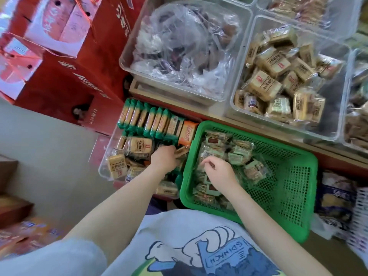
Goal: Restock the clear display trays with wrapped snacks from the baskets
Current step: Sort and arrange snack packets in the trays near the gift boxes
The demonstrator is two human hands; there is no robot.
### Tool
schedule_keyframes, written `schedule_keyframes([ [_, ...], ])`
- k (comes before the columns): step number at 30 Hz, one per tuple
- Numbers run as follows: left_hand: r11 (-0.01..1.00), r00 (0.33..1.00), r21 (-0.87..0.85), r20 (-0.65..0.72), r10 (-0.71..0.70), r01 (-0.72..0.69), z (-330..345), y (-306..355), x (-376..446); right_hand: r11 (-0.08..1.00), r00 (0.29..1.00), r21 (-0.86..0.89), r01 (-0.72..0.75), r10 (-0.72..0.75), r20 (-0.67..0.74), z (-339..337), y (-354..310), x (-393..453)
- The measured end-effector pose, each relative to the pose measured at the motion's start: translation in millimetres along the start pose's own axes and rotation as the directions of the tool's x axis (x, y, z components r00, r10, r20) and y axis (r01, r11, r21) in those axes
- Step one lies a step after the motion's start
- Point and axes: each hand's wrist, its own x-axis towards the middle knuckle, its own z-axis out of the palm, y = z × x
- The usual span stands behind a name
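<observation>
A green plastic basket [294,188] holds several wrapped snacks [239,154] in clear and pale green wrappers. Left of it sits a clear tray [103,168] with a row of green-edged packets [147,118], an orange packet [187,133] and tan packets [139,146]. My left hand [163,159] reaches into that tray, its fingers curled down onto a brown wrapped snack [182,151] at the tray's right side. My right hand [218,173] hovers inside the basket, thumb and forefinger pinching the clear wrapper of a snack [205,156].
Above, on a wooden shelf, stand a clear tray of tan packets [278,80] and a clear tray stuffed with crumpled plastic bags [179,46]. Red cartons [69,80] are stacked at the left. A white basket [360,216] and dark bagged goods [336,198] lie at the right.
</observation>
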Motion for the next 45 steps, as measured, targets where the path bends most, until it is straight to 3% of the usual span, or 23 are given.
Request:
schedule_keyframes([
  [3,0.941,0.987,-0.323,0.153,-0.048,0.096,-29,-10,-25,0.989,0.996,0.135,-0.059,0.066,-0.054,-8,-5,2],
  [6,0.657,0.978,-0.738,0.208,0.003,0.155,-58,-21,-62,0.918,0.993,0.378,-0.12,0.119,0.025,-17,-25,3],
  [8,0.5,0.984,-0.861,0.156,0.087,0.092,-72,-12,-75,0.815,0.986,0.562,-0.141,0.065,0.154,-21,-46,-1],
  [10,0.483,0.981,-0.875,0.074,0.18,-0.022,-84,17,-79,0.717,0.983,0.687,-0.117,-0.015,0.184,-24,-65,-6],
  [13,0.591,0.968,-0.787,-0.035,0.248,-0.179,-100,78,-76,0.639,1.0,0.769,-0.017,0.011,0.014,-50,-75,-8],
  [16,0.747,0.925,-0.549,-0.274,0.262,-0.374,-113,119,-72,0.687,0.954,0.717,0.116,0.125,-0.274,-103,-65,-13],
  [18,0.813,0.796,-0.274,-0.507,0.331,-0.513,-120,135,-68,0.796,0.834,0.544,0.265,0.095,-0.544,-148,-58,-21],
  [20,0.86,0.71,-0.011,-0.57,0.414,-0.511,-125,145,-59,0.907,0.623,0.255,0.336,-0.011,-0.782,-192,-53,-23],
  [22,0.894,0.748,0.146,-0.499,0.437,-0.425,-122,147,-45,0.968,0.441,-0.002,0.249,-0.116,-0.89,-226,-39,-4],
  [23,0.903,0.787,0.21,-0.444,0.429,-0.375,-118,146,-38,0.983,0.429,-0.094,0.159,-0.155,-0.89,-240,-28,10],
  [24,0.902,0.815,0.272,-0.396,0.422,-0.335,-113,144,-33,0.986,0.485,-0.157,0.057,-0.165,-0.859,-249,-17,23],
  [26,0.888,0.834,0.345,-0.354,0.423,-0.304,-105,138,-26,0.965,0.687,-0.225,-0.137,-0.071,-0.723,-258,6,45],
  [28,0.883,0.836,0.354,-0.342,0.429,-0.308,-105,135,-23,0.958,0.788,-0.196,-0.208,0.046,-0.614,-259,19,53],
  [30,0.882,0.828,0.324,-0.339,0.446,-0.343,-109,135,-23,0.96,0.752,-0.177,-0.218,0.049,-0.658,-251,18,51],
  [32,0.891,0.801,0.127,-0.398,0.448,-0.435,-112,135,-31,0.966,0.637,-0.189,-0.178,-0.034,-0.77,-233,5,36],
  [34,0.84,0.733,-0.156,-0.586,0.345,-0.52,-114,127,-45,0.978,0.513,-0.208,0.01,-0.183,-0.838,-202,-13,19],
  [35,0.821,0.703,-0.236,-0.665,0.254,-0.52,-112,118,-51,0.961,0.481,-0.243,0.131,-0.276,-0.832,-182,-21,11],
  [36,0.827,0.705,-0.295,-0.69,0.163,-0.479,-109,104,-54,0.931,0.494,-0.268,0.247,-0.359,-0.792,-159,-29,3],
  [38,0.865,0.822,-0.405,-0.569,0.013,-0.295,-94,69,-54,0.886,0.641,-0.228,0.403,-0.451,-0.62,-112,-37,-5],
  [41,0.945,0.98,-0.326,-0.195,-0.036,-0.03,-56,18,-51,0.917,0.858,-0.141,0.373,-0.398,-0.324,-52,-35,-3],
  [43,0.985,0.998,-0.167,0.043,0.047,-0.039,-28,-3,-52,0.939,0.919,-0.124,0.32,-0.339,-0.199,-23,-28,1],
  [45,0.995,0.966,-0.023,0.242,0.096,-0.093,-3,-15,-55,0.958,0.952,-0.103,0.269,-0.281,-0.124,-6,-25,2],
])
